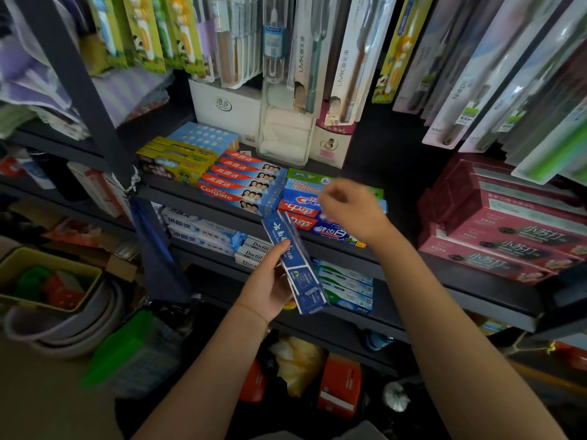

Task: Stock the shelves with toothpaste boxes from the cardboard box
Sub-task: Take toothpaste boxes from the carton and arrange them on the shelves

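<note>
Stock entry, toothpaste shelf.

Item in hand: blue box [295, 265], long, white lettering. My left hand [270, 287] grips it at the lower half, thumb across the front face, fingers behind. It is held tilted, top end leaning up and left, in front of the shelf edge [197, 198] and not yet resting on anything.

Right hand [346, 211]: raised over the red-and-blue stack [305, 217] on the shelf, fingers loosely curled, holding nothing that I can see. Whether the fingertips touch the stack I cannot tell; the hand is blurred.

On the shelf, left to right: yellow boxes [178, 160], Colgate row [244, 182], then the red-and-blue stack with green-topped boxes [308, 177] behind it. Dark bare shelf lies to the right of that stack, before the maroon cartons [502, 230].

Lower shelf: white-and-blue boxes [197, 230], Doctor boxes [254, 252].

Supply carton: not identifiable in view.

Step, as I judge it: placing one box, with a spot being chosen or made ready.

Next move calls for: turning the blue box level, face outward, and sliding it into the free space beside the stack without knocking the front row off the edge.
</note>
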